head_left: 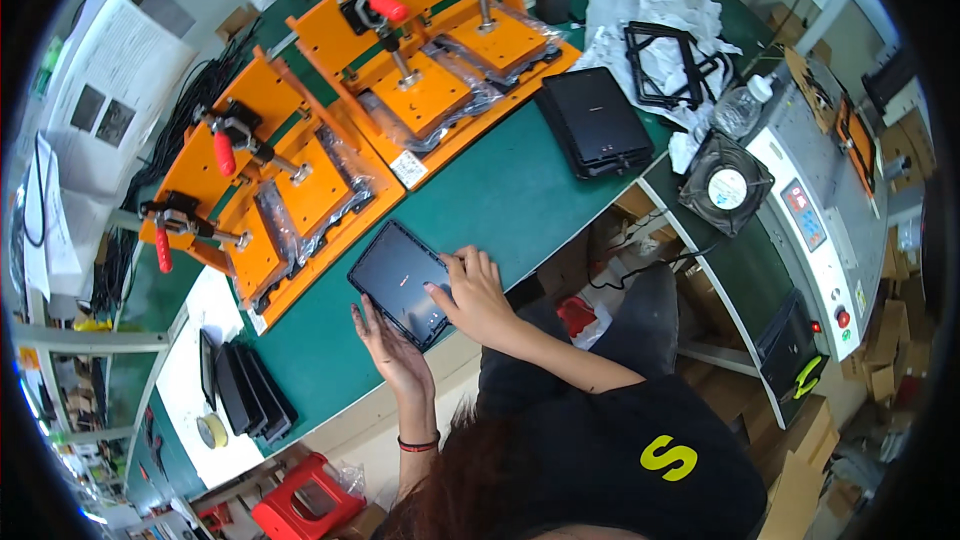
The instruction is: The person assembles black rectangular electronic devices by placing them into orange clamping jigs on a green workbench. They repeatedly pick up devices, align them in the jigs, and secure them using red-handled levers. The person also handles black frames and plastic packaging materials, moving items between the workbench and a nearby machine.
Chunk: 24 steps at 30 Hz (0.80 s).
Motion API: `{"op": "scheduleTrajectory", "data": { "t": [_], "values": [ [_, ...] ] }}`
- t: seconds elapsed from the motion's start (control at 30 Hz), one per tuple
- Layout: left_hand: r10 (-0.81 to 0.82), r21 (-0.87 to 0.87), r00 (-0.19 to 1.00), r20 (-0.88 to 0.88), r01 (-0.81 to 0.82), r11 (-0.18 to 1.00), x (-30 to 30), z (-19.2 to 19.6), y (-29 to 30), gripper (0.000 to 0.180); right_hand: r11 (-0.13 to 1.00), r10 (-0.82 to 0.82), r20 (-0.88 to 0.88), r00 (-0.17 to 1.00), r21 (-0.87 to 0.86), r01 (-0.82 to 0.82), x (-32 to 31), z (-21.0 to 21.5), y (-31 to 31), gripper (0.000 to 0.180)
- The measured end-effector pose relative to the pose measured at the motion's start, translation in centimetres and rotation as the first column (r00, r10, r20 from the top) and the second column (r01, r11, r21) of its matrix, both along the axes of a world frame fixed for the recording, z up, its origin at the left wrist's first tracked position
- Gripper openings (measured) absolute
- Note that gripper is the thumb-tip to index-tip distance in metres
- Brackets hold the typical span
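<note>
A black tablet-like panel (402, 281) with a glossy face lies tilted over the front part of the green table. My left hand (396, 348) holds its near left edge, with the fingers along the rim. From the right, my right hand (476, 292) grips the opposite edge, its thumb on the face and its fingers bent at the side. The undersides of the fingers are hidden. Beyond the panel stand orange clamp fixtures (330, 202) with red-handled toggle clamps; dark strips under clear film lie in them.
A stack of black panels (597, 122) sits at the right, near black frames (664, 64) on white wrapping. A fan (726, 183), a plastic bottle (742, 106) and a machine with a control panel (803, 213) are farther right. More black panels (250, 392) and a tape roll (211, 430) lie left.
</note>
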<state>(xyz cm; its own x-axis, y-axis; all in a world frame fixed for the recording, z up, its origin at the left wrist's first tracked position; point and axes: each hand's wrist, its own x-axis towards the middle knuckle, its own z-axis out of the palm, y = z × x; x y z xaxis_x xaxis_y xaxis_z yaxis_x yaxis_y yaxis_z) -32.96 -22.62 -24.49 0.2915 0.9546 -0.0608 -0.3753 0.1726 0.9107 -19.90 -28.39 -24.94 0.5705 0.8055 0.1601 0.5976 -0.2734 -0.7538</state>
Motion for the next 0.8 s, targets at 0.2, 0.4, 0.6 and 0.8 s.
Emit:
{"op": "scheduleTrajectory", "data": {
  "t": [0.2,0.4,0.6,0.8],
  "values": [
    [-0.079,-0.174,0.975,0.21,0.117,0.978,3.6,1.7,0.6,0.061,0.95,-0.121,-0.275,0.954,0.247,0.192,2.1,0.7,-1.9,0.053],
    [-0.304,-0.223,0.912,0.276,0.368,0.903,10.0,2.3,-2.3,0.071,0.872,-0.173,-0.16,0.972,0.433,0.227,5.4,4.4,-6.7,0.046],
    [-0.345,-0.111,0.896,0.278,0.387,0.915,12.7,4.4,-3.3,0.083,0.825,0.074,-0.53,0.845,0.508,0.247,3.5,7.4,-10.3,0.075],
    [-0.277,-0.152,0.938,0.21,0.311,0.938,12.0,4.2,-2.7,0.083,0.967,-0.076,-0.612,0.788,0.147,0.207,3.6,5.5,-11.9,0.065]
  ]
}}
